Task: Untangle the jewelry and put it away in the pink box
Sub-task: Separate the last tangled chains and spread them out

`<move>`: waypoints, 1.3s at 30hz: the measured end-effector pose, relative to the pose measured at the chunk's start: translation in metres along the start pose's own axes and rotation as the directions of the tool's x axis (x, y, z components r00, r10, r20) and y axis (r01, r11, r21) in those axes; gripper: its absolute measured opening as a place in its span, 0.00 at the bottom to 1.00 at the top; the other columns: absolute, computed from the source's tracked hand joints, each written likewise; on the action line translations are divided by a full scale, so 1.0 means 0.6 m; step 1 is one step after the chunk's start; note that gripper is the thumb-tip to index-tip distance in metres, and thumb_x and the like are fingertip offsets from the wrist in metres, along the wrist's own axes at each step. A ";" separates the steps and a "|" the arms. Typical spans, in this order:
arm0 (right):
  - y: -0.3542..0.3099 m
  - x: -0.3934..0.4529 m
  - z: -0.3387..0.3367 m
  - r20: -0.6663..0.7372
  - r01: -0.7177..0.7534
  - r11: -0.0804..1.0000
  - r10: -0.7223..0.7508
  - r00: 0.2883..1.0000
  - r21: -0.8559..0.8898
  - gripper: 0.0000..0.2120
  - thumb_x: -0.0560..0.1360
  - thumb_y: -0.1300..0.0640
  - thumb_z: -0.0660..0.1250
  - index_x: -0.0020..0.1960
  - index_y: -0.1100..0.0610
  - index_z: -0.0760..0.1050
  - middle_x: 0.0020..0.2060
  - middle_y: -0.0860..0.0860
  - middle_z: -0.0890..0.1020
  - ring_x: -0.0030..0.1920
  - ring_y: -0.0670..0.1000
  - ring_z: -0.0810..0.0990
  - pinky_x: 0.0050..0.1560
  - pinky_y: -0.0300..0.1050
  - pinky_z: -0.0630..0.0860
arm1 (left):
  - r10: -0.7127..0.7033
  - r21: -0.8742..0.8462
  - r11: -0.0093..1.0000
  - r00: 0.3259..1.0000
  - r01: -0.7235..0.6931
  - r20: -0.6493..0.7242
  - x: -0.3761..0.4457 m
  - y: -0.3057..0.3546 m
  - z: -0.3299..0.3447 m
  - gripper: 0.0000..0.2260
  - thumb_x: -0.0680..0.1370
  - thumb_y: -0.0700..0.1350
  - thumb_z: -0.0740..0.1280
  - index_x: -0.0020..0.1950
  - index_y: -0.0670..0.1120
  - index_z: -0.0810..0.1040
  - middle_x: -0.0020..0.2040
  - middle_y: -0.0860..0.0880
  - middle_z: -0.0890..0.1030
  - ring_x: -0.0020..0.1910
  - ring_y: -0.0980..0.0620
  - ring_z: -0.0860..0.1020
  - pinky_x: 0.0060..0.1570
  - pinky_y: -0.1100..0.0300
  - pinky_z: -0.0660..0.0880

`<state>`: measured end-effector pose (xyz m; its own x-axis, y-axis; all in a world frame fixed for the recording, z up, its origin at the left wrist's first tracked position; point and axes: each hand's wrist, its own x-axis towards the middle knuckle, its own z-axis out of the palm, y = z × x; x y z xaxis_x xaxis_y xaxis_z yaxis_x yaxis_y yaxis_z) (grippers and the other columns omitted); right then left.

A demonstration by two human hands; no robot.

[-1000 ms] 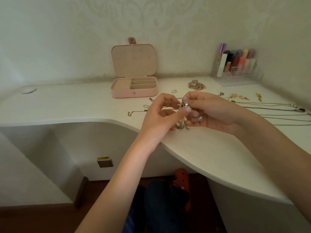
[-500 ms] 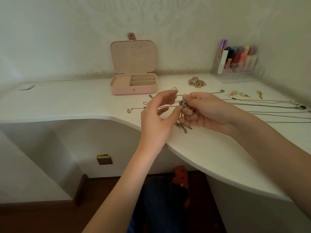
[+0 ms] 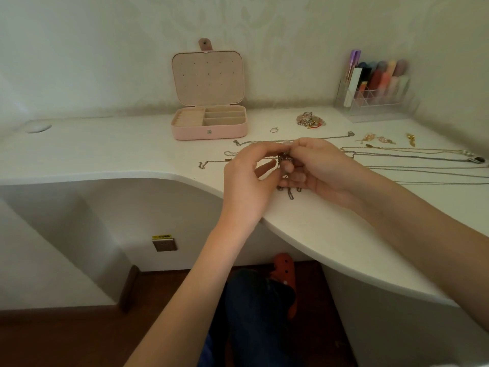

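A small tangled knot of dull silver chain (image 3: pixel 285 159) is pinched between the fingertips of the left hand (image 3: pixel 248 186) and right hand (image 3: pixel 320 170), both grips closed on it; loose ends dangle beneath onto the white tabletop (image 3: pixel 105 154). The open pink jewelry box (image 3: pixel 209 125) stands well behind.

Single head-worn view, angled forward and down, close over the desk (image 3: pixel 105 154)

White desk (image 3: pixel 105 157) carries pink box (image 3: pixel 209 129), chains (image 3: pixel 412 168), organizer (image 3: pixel 375 102).
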<state>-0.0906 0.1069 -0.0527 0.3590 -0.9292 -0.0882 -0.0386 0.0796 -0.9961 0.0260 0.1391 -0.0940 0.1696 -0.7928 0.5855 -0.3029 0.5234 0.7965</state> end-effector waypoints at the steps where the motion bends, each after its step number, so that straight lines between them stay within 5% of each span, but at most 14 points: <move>1: 0.000 0.000 0.000 0.002 -0.003 1.000 0.003 1.000 -0.007 0.08 0.82 0.62 0.54 0.47 0.60 0.71 0.22 0.48 0.73 0.21 0.45 0.64 0.33 0.41 0.79 | -0.007 0.003 1.000 1.000 0.007 -0.012 0.000 0.000 -0.001 0.17 0.69 0.28 0.66 0.51 0.46 0.82 0.49 0.52 0.82 0.52 0.60 0.79 0.50 0.64 0.78; 7: -0.005 -0.007 -0.006 -0.079 0.021 0.995 -0.029 0.996 -0.095 0.10 0.81 0.56 0.60 0.42 0.57 0.71 0.20 0.47 0.71 0.19 0.45 0.61 0.24 0.37 0.68 | -0.066 -0.037 0.997 0.998 0.066 -0.003 0.002 0.003 -0.006 0.13 0.70 0.32 0.73 0.47 0.48 0.76 0.42 0.53 0.80 0.42 0.59 0.80 0.42 0.68 0.77; 13: -0.004 -0.006 -0.006 -0.133 -0.009 0.989 -0.011 0.991 -0.151 0.09 0.80 0.54 0.61 0.43 0.55 0.72 0.24 0.50 0.74 0.19 0.45 0.63 0.23 0.37 0.68 | -0.243 -0.359 0.908 0.969 0.216 -0.031 0.017 -0.005 -0.020 0.09 0.75 0.32 0.67 0.45 0.45 0.74 0.38 0.51 0.79 0.39 0.55 0.80 0.49 0.58 0.79; 19: -0.005 -0.009 -0.013 -0.139 0.200 0.894 -0.275 0.951 -0.400 0.09 0.77 0.50 0.67 0.49 0.54 0.81 0.36 0.44 0.79 0.23 0.42 0.69 0.25 0.38 0.67 | -0.219 -0.356 0.913 0.976 0.200 -0.013 0.013 -0.003 -0.016 0.08 0.75 0.32 0.68 0.46 0.44 0.76 0.39 0.51 0.81 0.42 0.53 0.81 0.50 0.57 0.79; 23: -0.008 -0.016 -0.015 -0.062 0.234 0.878 -0.285 0.957 -0.419 0.06 0.73 0.50 0.71 0.47 0.51 0.83 0.40 0.42 0.83 0.30 0.40 0.77 0.27 0.37 0.69 | -0.211 -0.362 0.914 0.977 0.184 -0.034 0.013 -0.002 -0.020 0.08 0.74 0.33 0.69 0.45 0.46 0.78 0.38 0.54 0.81 0.42 0.54 0.81 0.49 0.58 0.78; 29: -0.007 -0.015 -0.011 -0.071 0.294 0.876 -0.345 0.936 -0.383 0.03 0.74 0.59 0.70 0.45 0.58 0.82 0.38 0.53 0.85 0.29 0.44 0.78 0.25 0.39 0.69 | -0.285 -0.445 0.857 0.958 0.261 0.014 0.016 0.003 -0.025 0.08 0.76 0.35 0.67 0.47 0.47 0.80 0.38 0.52 0.82 0.40 0.56 0.81 0.42 0.65 0.75; 39: -0.012 -0.014 -0.011 -0.029 0.138 0.981 -0.143 0.989 -0.138 0.04 0.78 0.59 0.65 0.48 0.60 0.75 0.40 0.51 0.82 0.34 0.46 0.78 0.32 0.37 0.75 | -0.284 -0.388 0.880 0.958 0.276 0.038 0.017 -0.001 -0.022 0.08 0.79 0.36 0.64 0.47 0.46 0.81 0.39 0.50 0.81 0.36 0.56 0.79 0.42 0.64 0.75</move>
<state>-0.0996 0.1117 -0.0446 0.3333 -0.9412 0.0556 -0.1168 -0.0997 -0.9881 0.0403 0.1349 -0.0867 0.2132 -0.9198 0.3294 0.1441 0.3630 0.9206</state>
